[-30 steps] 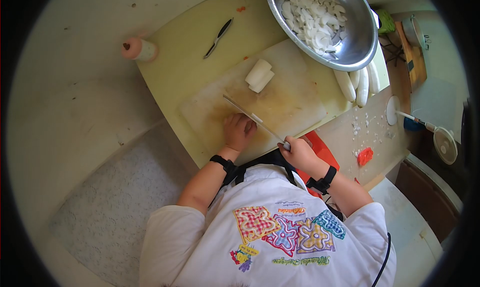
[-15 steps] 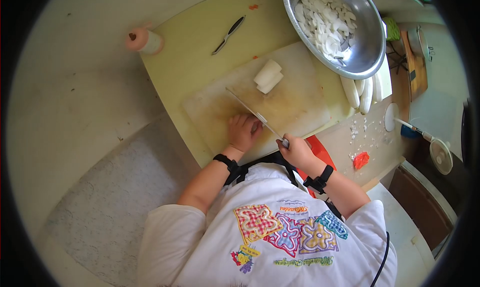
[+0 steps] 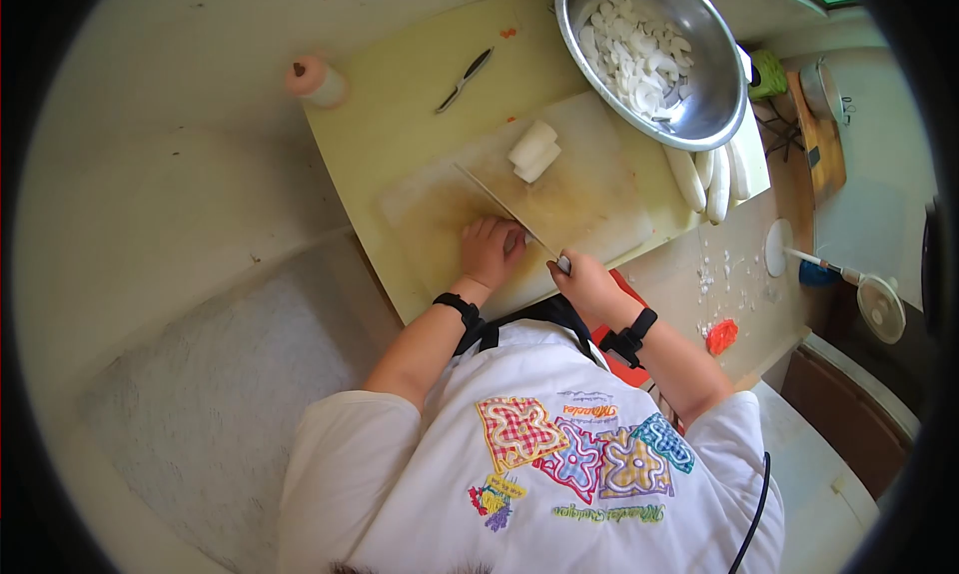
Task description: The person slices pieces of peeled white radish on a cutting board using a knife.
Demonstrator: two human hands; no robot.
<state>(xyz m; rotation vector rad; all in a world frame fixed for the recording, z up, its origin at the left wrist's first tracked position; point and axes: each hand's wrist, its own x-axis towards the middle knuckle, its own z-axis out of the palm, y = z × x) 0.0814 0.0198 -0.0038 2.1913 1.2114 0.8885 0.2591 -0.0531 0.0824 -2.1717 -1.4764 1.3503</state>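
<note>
There's a pink-topped bottle [image 3: 320, 82], and something red [image 3: 721, 336] on the floor [image 3: 683, 264].

Shirt [image 3: 400, 489]: orange lettering [image 3: 594, 411] on flower patches' [image 3: 576, 458] far side, green lettering [image 3: 609, 513] nearer; I can't read either.

Yellow worktop [image 3: 400, 84]; cutting board [image 3: 589, 209] along its near edge. Right hand [image 3: 591, 288] closed round handle of long knife [image 3: 502, 204] at board's near edge; blade slants toward far-left, contact with board unclear. Left hand [image 3: 489, 252] near same edge, fingers curled beside blade, pale bit at fingertips mostly hidden. White chunks [image 3: 534, 152] by board's far edge. Metal bowl [image 3: 727, 89] of white slices [image 3: 639, 56] at worktop's far-right; peeled radishes [image 3: 717, 186] at near-right corner. Pink-topped bottle [image 3: 318, 81], far-left corner.
</note>
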